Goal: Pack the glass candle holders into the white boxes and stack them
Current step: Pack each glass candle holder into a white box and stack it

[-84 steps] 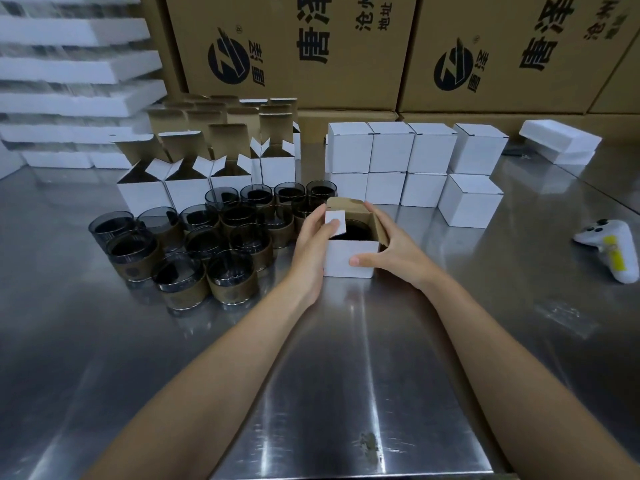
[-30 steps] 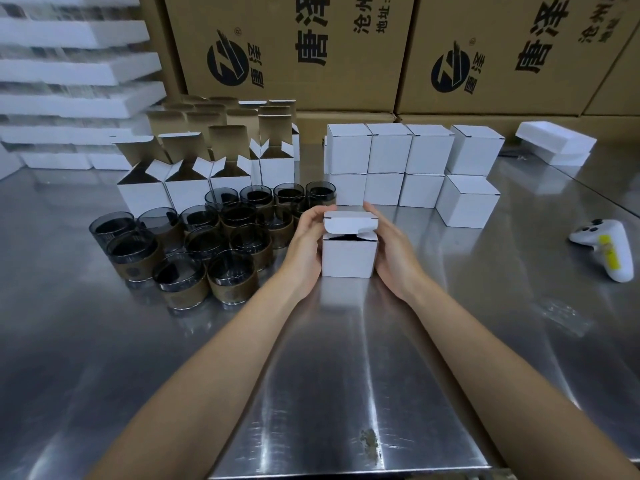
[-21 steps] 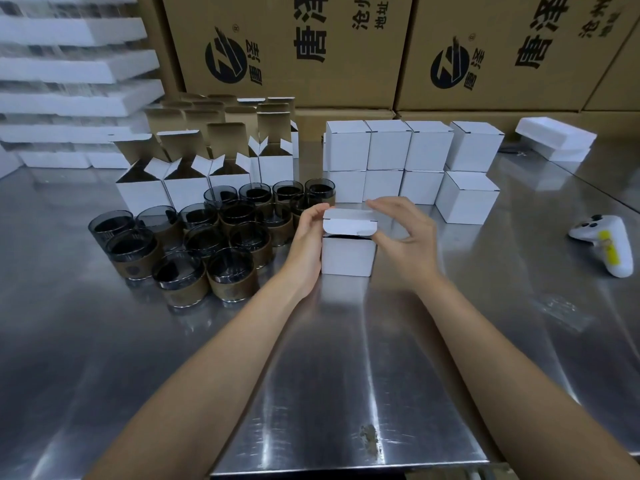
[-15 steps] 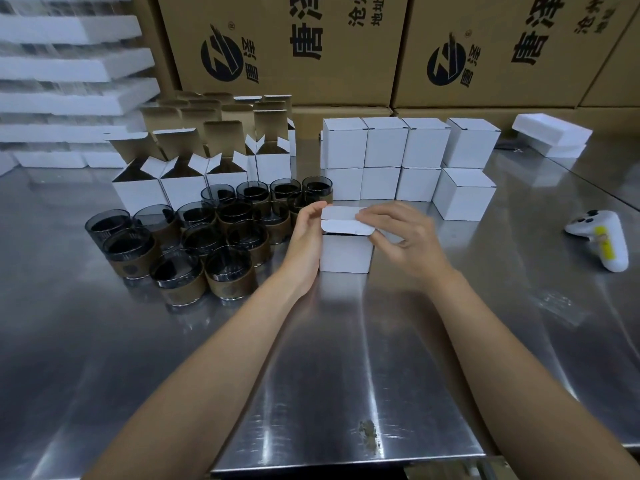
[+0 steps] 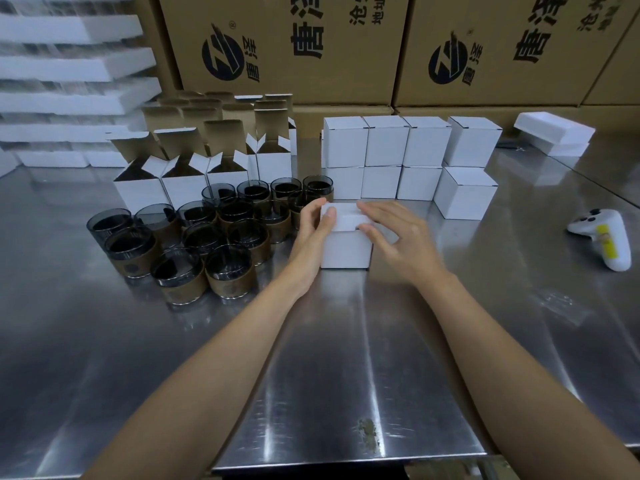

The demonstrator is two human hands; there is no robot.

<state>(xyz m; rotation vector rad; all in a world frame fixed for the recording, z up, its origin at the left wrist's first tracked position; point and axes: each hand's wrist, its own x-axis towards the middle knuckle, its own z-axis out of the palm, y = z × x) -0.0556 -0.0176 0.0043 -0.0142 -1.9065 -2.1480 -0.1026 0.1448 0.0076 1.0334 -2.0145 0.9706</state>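
Curling round the cubic matte white box (image 5: 346,250), left hand (image 5: 309,237); right hand (image 5: 403,237) flat-fingered on its smooth lid (image 5: 346,220).

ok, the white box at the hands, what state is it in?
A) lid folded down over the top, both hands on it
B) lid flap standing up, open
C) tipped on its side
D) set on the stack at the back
A: the box stands upright on the steel table with its lid folded over; the left hand grips its side and the right hand lies on the lid, well in front of the stacked boxes.
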